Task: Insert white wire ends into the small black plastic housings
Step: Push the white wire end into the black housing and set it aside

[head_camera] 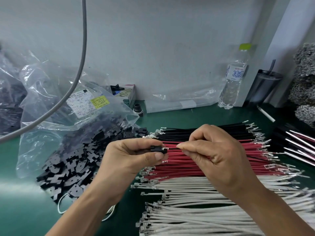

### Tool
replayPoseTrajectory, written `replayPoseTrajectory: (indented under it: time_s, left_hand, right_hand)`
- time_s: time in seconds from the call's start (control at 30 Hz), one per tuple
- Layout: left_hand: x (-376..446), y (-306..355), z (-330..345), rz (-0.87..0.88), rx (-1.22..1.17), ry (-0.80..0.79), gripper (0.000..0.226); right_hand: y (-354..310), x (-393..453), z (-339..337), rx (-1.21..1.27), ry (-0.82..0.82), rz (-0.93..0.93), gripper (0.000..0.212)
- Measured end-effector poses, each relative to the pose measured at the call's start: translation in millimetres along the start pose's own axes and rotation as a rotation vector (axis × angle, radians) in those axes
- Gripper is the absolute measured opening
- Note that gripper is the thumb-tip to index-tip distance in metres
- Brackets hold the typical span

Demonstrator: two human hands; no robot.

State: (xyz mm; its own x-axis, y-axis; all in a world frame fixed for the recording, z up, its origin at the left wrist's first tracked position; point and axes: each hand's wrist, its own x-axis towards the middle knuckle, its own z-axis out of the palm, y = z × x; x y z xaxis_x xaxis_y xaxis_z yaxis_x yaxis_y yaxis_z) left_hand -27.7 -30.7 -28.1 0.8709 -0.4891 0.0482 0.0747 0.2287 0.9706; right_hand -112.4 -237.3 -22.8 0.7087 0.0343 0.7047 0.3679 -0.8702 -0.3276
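My left hand (134, 157) pinched a small black housing (158, 149), blocky matte plastic, between thumb and curled fingers. My right hand (214, 154) pinched a thin dark wire (172, 148) at fingertip level, its metal tip right at the housing's open face; whether it had entered, I couldn't tell. Both hands hovered close together above the red wires (187, 169), smooth round insulation laid in a flat band. Beyond that band lay the black wires (196, 132); nearer me, the white wires (196, 198), each ending in a shiny crimped terminal. Left of the red band, a heap of flat black housings (73, 160) spilled from a crinkled clear bag (51, 103) onto the green mat (20, 210), which showed bare at the near left. Beyond the black wires a ribbed clear bottle (230, 89) stood against the wall.
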Motion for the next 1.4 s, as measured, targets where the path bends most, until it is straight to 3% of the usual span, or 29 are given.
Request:
replayPoseTrajectory:
  time_s: [0.2, 0.4, 0.6, 0.73, 1.07, 1.27, 1.4]
  left_hand:
    - [-2, 0, -2, 0.029, 0.073, -0.007, 0.033]
    - [-3, -2, -1, 0.110, 0.200, 0.024, 0.028]
    - [-4, -3, 1, 0.101, 0.160, -0.012, 0.030]
    - [-3, -3, 4, 0.114, 0.160, 0.009, 0.031]
    - [-7, -9, 6, 0.149, 0.269, 0.041, 0.028]
    - [-3, -13, 6, 0.176, 0.193, 0.088, 0.035]
    - [-1, -9, 0, 0.187, 0.251, 0.184, 0.026]
  right_hand:
    - [-2, 0, 6, 0.020, 0.012, 0.020, 0.022]
    - [-5, -1, 13, -0.155, 0.049, -0.037, 0.015]
    - [-7, -6, 18, 0.075, -0.022, 0.126, 0.016]
    - [-4, -6, 15, 0.100, -0.021, 0.151, 0.014]
    - [-8, -6, 28, -0.059, 0.025, 0.012, 0.012]
    - [-3, -2, 16, -0.279, 0.088, -0.050, 0.008]
    - [-5, -10, 21, -0.295, -0.174, 0.011, 0.007]
